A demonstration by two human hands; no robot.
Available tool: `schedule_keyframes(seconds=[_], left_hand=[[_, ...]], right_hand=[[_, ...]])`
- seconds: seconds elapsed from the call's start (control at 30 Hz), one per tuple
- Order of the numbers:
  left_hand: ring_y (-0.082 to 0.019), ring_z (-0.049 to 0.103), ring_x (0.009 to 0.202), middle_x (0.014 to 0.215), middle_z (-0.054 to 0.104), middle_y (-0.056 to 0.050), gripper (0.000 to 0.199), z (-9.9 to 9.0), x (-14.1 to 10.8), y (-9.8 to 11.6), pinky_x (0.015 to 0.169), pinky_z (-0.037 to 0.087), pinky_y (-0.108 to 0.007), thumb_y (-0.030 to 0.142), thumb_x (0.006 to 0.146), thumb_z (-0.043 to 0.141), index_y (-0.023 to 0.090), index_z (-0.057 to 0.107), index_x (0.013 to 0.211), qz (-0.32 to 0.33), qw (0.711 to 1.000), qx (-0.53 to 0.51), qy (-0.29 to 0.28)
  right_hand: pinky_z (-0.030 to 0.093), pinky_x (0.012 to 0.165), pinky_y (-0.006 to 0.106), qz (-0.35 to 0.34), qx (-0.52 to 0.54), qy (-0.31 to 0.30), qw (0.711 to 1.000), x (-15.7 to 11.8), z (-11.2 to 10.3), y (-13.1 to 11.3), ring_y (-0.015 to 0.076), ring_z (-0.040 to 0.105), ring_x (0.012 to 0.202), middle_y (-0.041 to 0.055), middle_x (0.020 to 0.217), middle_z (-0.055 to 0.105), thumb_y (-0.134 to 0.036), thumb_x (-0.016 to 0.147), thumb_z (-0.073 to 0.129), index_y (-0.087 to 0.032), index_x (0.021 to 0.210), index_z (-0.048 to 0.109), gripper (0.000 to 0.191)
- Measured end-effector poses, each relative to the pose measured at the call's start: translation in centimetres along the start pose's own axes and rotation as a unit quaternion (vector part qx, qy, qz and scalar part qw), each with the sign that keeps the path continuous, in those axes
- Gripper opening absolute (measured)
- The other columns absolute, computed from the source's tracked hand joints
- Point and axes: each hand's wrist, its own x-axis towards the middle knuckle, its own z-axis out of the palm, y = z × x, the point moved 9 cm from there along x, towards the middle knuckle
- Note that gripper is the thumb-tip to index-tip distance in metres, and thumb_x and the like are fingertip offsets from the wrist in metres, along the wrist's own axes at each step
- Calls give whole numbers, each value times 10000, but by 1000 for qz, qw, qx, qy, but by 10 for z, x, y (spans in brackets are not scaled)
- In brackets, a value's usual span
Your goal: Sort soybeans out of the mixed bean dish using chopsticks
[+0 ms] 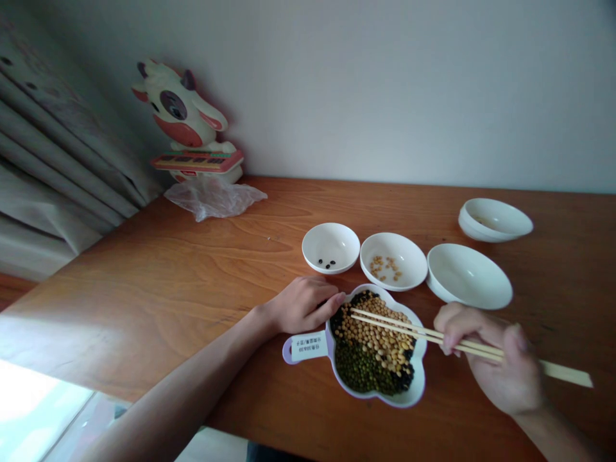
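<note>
Right-hand fingers (455, 324) grasp light, smooth bamboo chopsticks (399, 325) at mid-shaft, tips above hard, slippery soybeans (373, 340) in a white lobed dish (414, 395); the left hand (303, 305) lies open, fingertips at the dish rim, near small white bowls (331, 247).
</note>
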Motion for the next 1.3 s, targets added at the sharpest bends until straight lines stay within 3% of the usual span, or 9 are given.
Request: schedule_keyframes(seconds=[0.2,0.53,0.7,1.03,1.3], left_hand=[[-169,573,714,781,622,-32,476,0,0,-2,741,449,-314,382,1207,329,196,543,825,-9,1000,1,-3],[-174,576,718,780,624,-33,468,1,1,-1,734,444,-317,384,1206,323,200,534,831,1,1000,1,-6],[-172,578,712,775,627,-34,479,1,1,-1,738,456,-331,376,1208,323,200,538,817,1,1000,4,-4],[-168,587,720,791,640,-39,470,3,-2,-5,722,425,-317,371,1205,337,192,538,820,-9,1000,4,-20],[-164,556,700,776,617,-32,468,3,-3,-5,707,407,-319,377,1205,342,193,527,816,-11,1000,7,-17]], right_hand=[[439,503,324,31,12,15,999,-5,-8,14,215,547,601,56,631,613,-700,1118,345,-262,755,772,711],[415,532,387,7,1,24,1000,-2,-25,2,242,517,576,79,561,581,-716,1110,268,-260,749,799,787],[388,544,415,39,-13,39,998,1,-37,9,261,504,592,101,555,560,-744,1098,183,-263,712,778,857],[395,543,385,51,-63,-25,996,8,-26,-4,217,516,555,66,562,570,-828,1067,135,-239,666,679,896],[405,570,410,98,-47,-21,994,8,-28,4,237,529,567,70,594,565,-910,1003,99,-242,646,645,934]])
